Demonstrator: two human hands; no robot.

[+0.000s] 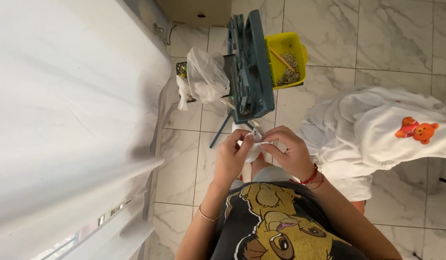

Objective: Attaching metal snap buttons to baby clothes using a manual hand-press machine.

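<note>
2 hands pinch white fabric
Left hand (231, 155) and right hand (286, 150) both grip a small white cloth piece (254, 145) near the teal press stand (249, 67).

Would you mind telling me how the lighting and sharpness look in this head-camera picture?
Head view: the white curtain at left is overexposed by daylight, its folds nearly lost; the marble floor is evenly lit, with soft shadows; both hands, left hand and right hand, and the small white piece they pinch look slightly soft.
</note>
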